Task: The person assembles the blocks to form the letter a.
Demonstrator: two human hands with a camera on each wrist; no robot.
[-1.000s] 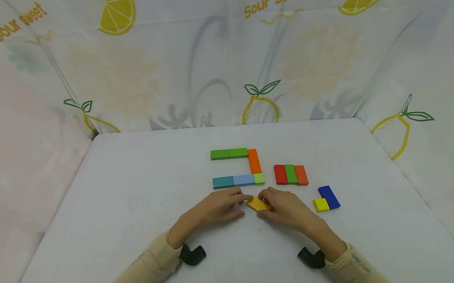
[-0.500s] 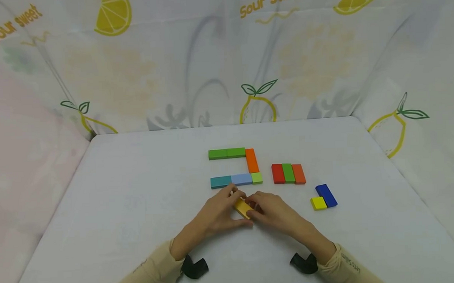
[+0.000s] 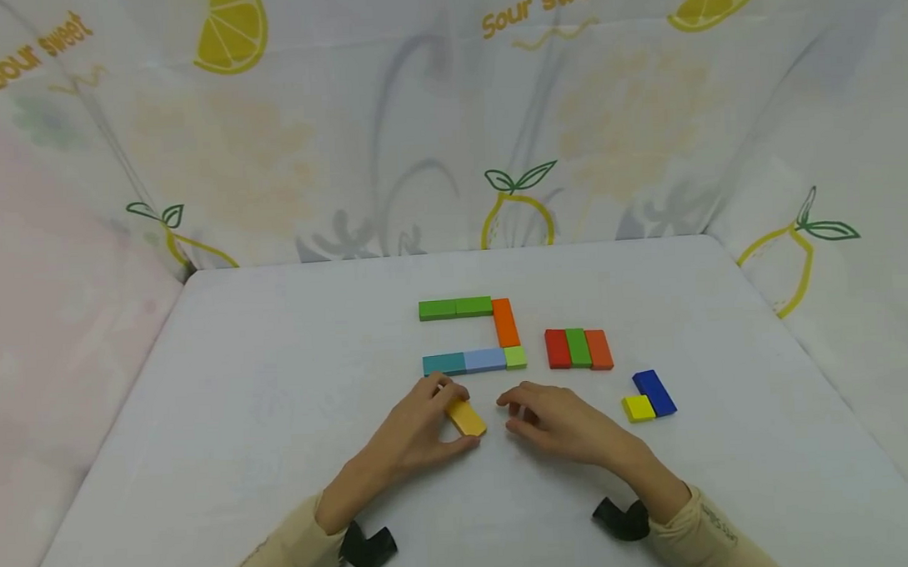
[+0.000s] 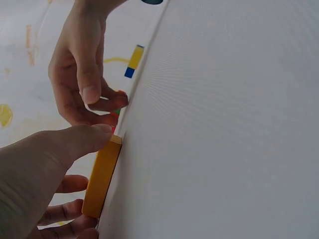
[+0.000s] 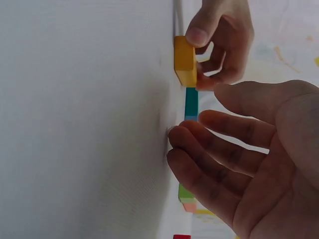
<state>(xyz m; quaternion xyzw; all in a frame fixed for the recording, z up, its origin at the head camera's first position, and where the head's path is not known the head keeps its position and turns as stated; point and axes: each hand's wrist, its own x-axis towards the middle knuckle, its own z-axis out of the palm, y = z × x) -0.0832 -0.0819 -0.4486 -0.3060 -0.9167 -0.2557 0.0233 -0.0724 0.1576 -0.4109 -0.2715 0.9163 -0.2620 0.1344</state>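
Note:
My left hand point(image 3: 417, 427) grips a yellow-orange rectangular block point(image 3: 467, 417) between thumb and fingers, low over the white table. In the left wrist view the thumb lies on one end of this block point(image 4: 102, 179), with fingers along its far side. To its right, my right hand point(image 3: 564, 420) holds nothing; its fingers are loosely bent, as the right wrist view shows. Just beyond the hands lies a row made of a teal block point(image 3: 443, 365), a light blue block point(image 3: 485, 360) and a small lime block point(image 3: 515, 357).
An orange block point(image 3: 505, 322) joins that row to two green blocks point(image 3: 455, 308) behind. Right of them sit red point(image 3: 557, 349), green point(image 3: 579, 347) and orange-red point(image 3: 599, 349) blocks side by side. Farther right, a small yellow block point(image 3: 638, 408) touches a dark blue block point(image 3: 655, 392).
The yellow-orange block has moved left and turned, first with both hands at it, now in the left hand alone. The right hand has let go and drawn off to the right.

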